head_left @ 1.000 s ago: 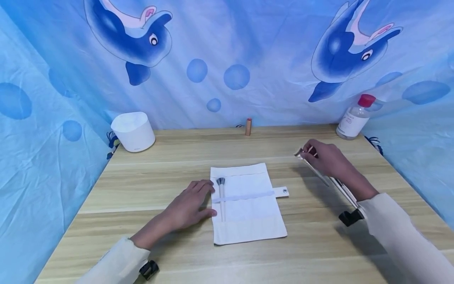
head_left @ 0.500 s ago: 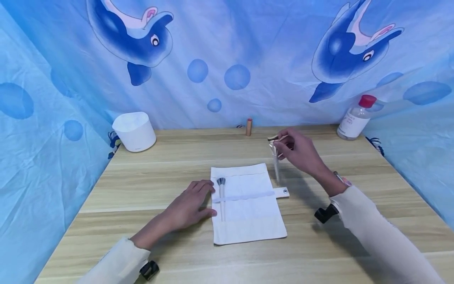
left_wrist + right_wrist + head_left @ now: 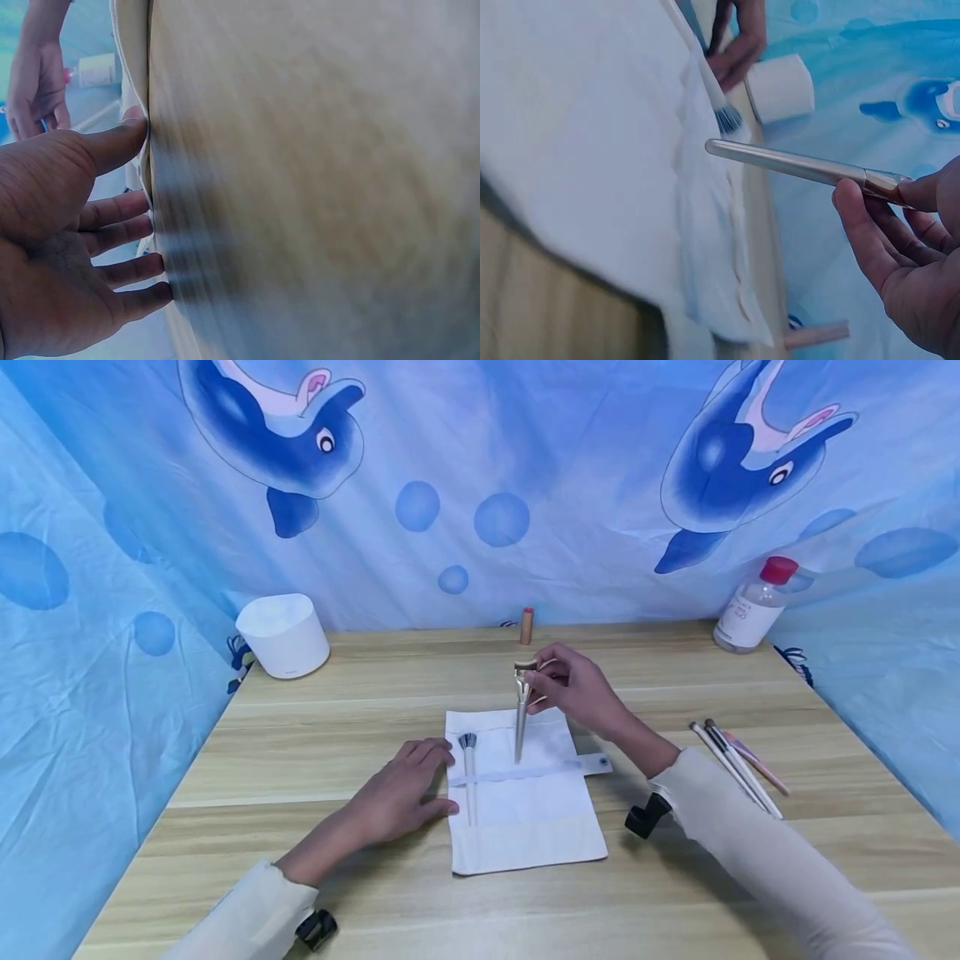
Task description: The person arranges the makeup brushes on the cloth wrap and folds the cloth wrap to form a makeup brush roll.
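A white fabric brush roll (image 3: 525, 839) lies unrolled on the table, with an elastic band across it and a snap tab at its right. One makeup brush (image 3: 469, 781) is tucked under the band near the left edge, bristles away from me. My left hand (image 3: 397, 797) rests at that edge, its straight fingers (image 3: 124, 214) and thumb touching the cloth. Over the roll's far half, my right hand (image 3: 573, 693) pinches another makeup brush (image 3: 795, 161) near its metal collar. Its silvery handle points down toward the band; the fingers partly hide its head in the right wrist view.
Several more brushes (image 3: 738, 768) lie on the table at the right, beside my right sleeve. At the back stand a white container (image 3: 285, 639) on the left, a small copper-coloured tube (image 3: 527, 627), and a red-capped bottle (image 3: 753, 610) on the right.
My right hand has carried its brush leftward from the table's right side to above the roll, the handle swinging downward. The brushes at the right came into fuller view. My left hand stayed put.
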The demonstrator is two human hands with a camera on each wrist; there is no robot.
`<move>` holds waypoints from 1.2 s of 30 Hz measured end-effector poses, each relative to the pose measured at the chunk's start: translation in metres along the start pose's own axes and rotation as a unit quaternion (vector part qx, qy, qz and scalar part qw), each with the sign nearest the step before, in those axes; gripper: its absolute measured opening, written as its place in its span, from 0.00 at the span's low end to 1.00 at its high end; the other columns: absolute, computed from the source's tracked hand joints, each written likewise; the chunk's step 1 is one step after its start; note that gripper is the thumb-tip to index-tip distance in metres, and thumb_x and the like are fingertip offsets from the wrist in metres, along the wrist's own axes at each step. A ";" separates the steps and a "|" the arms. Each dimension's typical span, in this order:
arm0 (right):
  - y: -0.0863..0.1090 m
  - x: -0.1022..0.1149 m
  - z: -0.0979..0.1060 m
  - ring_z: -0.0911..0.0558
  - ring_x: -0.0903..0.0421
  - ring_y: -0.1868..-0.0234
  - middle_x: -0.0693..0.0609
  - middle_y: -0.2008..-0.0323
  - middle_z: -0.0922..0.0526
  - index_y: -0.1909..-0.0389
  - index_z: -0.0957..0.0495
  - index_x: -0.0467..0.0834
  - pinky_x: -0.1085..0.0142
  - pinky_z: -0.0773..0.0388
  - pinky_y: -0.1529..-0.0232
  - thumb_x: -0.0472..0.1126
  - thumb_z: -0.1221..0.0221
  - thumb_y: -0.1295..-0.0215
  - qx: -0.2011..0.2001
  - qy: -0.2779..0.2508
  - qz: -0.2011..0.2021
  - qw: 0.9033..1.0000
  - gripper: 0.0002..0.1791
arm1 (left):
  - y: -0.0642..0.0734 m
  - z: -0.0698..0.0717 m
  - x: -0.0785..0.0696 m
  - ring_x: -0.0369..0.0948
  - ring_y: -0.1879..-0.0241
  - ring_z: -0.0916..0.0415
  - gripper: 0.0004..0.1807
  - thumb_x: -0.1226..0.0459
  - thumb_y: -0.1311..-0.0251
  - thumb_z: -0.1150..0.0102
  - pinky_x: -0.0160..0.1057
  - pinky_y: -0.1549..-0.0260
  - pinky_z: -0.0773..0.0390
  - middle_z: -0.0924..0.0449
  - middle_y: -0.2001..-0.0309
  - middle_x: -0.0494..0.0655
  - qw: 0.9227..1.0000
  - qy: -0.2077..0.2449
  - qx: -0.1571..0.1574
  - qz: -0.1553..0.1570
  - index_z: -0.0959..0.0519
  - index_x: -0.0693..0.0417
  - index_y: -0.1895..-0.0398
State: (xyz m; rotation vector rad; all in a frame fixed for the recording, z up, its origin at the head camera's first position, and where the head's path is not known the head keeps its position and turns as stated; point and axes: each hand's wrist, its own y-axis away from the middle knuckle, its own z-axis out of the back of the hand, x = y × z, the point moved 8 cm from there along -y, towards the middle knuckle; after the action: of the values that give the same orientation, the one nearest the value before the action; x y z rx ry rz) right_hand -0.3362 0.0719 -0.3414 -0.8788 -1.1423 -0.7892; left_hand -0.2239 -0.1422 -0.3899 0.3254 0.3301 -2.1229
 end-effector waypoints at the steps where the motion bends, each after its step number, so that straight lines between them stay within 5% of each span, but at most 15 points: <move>1: 0.000 -0.002 -0.004 0.14 0.39 0.61 0.34 0.57 0.17 0.48 0.31 0.34 0.52 0.15 0.60 0.36 0.42 0.27 0.002 -0.009 -0.006 1.000 0.14 | 0.000 0.000 0.000 0.52 0.33 0.38 0.31 0.52 0.40 0.29 0.51 0.37 0.32 0.33 0.33 0.54 1.000 -0.001 0.000 0.001 0.27 0.61 0.42; 8: 0.001 -0.021 -0.025 0.13 0.40 0.59 0.35 0.54 0.18 0.46 0.33 0.35 0.49 0.17 0.55 0.36 0.43 0.26 0.024 -0.039 -0.056 0.997 0.14 | -0.001 -0.001 0.000 0.52 0.33 0.38 0.31 0.51 0.41 0.29 0.51 0.37 0.32 0.32 0.33 0.54 1.000 -0.003 0.003 0.005 0.27 0.61 0.42; 21: 0.004 -0.049 -0.047 0.16 0.46 0.71 0.40 0.65 0.14 0.50 0.28 0.38 0.59 0.17 0.69 0.40 0.43 0.25 0.117 0.064 -0.093 0.987 0.11 | -0.001 -0.002 0.001 0.51 0.32 0.39 0.30 0.51 0.40 0.30 0.50 0.36 0.33 0.33 0.33 0.52 1.000 -0.002 0.006 0.010 0.27 0.59 0.42; 26: 0.012 -0.054 -0.063 0.21 0.55 0.71 0.52 0.68 0.15 0.56 0.22 0.44 0.66 0.25 0.72 0.44 0.39 0.28 0.173 0.179 -0.069 0.966 0.08 | 0.000 -0.001 0.000 0.52 0.33 0.38 0.31 0.52 0.41 0.29 0.51 0.37 0.32 0.32 0.33 0.54 1.000 0.001 -0.004 -0.003 0.27 0.61 0.42; 30: 0.018 -0.046 -0.071 0.26 0.61 0.70 0.58 0.71 0.21 0.59 0.17 0.49 0.68 0.27 0.69 0.46 0.36 0.31 0.200 0.298 -0.007 0.933 0.06 | 0.000 -0.001 0.000 0.52 0.33 0.38 0.31 0.52 0.40 0.29 0.51 0.37 0.32 0.33 0.33 0.54 1.000 -0.002 -0.002 -0.003 0.27 0.61 0.42; 34: 0.025 -0.030 -0.065 0.25 0.62 0.69 0.59 0.67 0.21 0.53 0.15 0.47 0.66 0.25 0.66 0.46 0.38 0.29 0.182 0.367 0.037 0.912 0.10 | -0.001 -0.001 0.001 0.51 0.33 0.38 0.31 0.50 0.39 0.30 0.50 0.36 0.32 0.33 0.32 0.53 1.000 -0.007 0.007 0.008 0.27 0.60 0.41; 36: 0.028 -0.022 -0.054 0.23 0.62 0.67 0.58 0.64 0.19 0.50 0.16 0.45 0.65 0.23 0.65 0.45 0.40 0.27 0.154 0.381 0.044 0.911 0.12 | -0.001 -0.001 0.001 0.51 0.33 0.38 0.31 0.50 0.40 0.30 0.50 0.36 0.32 0.33 0.32 0.52 1.000 -0.007 0.007 0.009 0.27 0.60 0.41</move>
State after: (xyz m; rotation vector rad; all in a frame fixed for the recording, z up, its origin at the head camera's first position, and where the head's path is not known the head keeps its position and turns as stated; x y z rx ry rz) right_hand -0.2945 0.0383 -0.3771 -0.2902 -0.5008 -0.7493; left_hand -0.2253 -0.1426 -0.3912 0.3204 0.3027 -2.1103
